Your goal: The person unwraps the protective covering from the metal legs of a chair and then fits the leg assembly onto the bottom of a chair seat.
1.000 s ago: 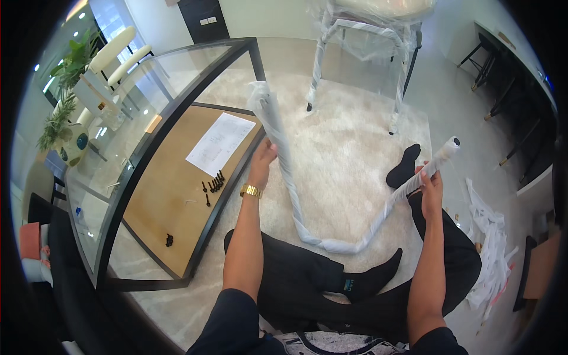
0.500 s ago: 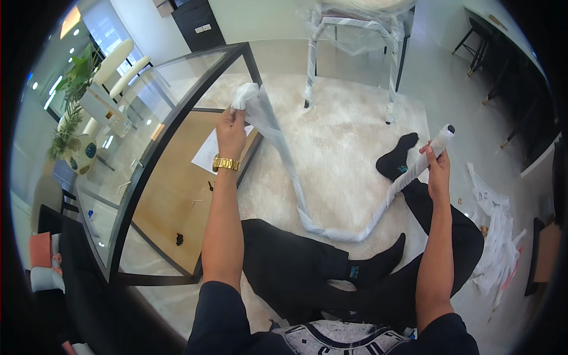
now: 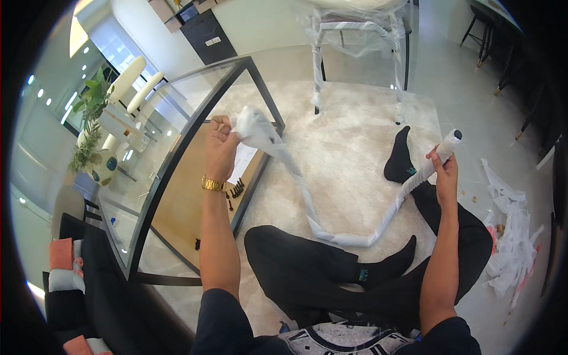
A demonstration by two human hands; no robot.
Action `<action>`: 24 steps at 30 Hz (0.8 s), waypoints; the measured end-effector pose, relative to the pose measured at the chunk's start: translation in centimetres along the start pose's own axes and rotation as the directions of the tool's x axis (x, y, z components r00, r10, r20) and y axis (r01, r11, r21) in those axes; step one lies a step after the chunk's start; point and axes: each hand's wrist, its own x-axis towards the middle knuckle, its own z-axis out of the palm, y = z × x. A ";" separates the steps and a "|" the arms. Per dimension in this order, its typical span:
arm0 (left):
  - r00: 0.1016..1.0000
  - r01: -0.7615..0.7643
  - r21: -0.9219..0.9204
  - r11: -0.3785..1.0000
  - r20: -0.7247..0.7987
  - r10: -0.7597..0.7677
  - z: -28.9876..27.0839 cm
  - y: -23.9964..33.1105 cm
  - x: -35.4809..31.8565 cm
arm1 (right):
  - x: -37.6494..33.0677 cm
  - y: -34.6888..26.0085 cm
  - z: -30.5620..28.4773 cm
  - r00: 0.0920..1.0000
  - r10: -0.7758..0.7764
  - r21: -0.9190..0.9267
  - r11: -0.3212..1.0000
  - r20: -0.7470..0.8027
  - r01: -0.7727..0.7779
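Note:
A U-shaped frame (image 3: pixel 349 239), wound in white wrapping film, spans the space in front of my lap. My right hand (image 3: pixel 445 171) is closed round its upper right end, where a dark tip pokes out of the film. At the upper left end, the film widens into a loose, blurred bunch of white wrapping (image 3: pixel 253 125). My left hand (image 3: pixel 222 148), wearing a gold watch (image 3: pixel 213 183), pinches the edge of that bunch. The frame's left end is hidden under it.
A black-framed glass table (image 3: pixel 177 160) stands at left, with a brown panel (image 3: pixel 177 219) and several black screws (image 3: pixel 237 189) beyond it. Torn white film (image 3: pixel 512 236) lies at right. A film-wrapped chair (image 3: pixel 358 53) stands ahead on the pale rug (image 3: pixel 355 142).
My left hand has moved down and slightly left, and the white bunch has shifted beside its fingers. The view has shifted, showing several screws on the panel. My right hand keeps its hold.

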 end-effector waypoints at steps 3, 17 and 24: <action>0.992 0.032 0.200 0.979 0.116 -0.057 2.3 1.4 0.7 | -0.3 -0.6 -0.3 1.000 0.001 -0.044 0.999 0.011 0.000; 0.912 -0.401 0.902 0.162 0.374 0.170 4.0 -2.0 9.1 | -0.2 0.4 0.4 1.000 0.023 -0.005 1.000 0.019 -0.022; 0.817 -0.470 0.855 0.220 0.326 0.476 5.4 1.4 11.4 | 0.0 1.2 -0.7 0.999 0.038 0.004 0.999 -0.010 -0.038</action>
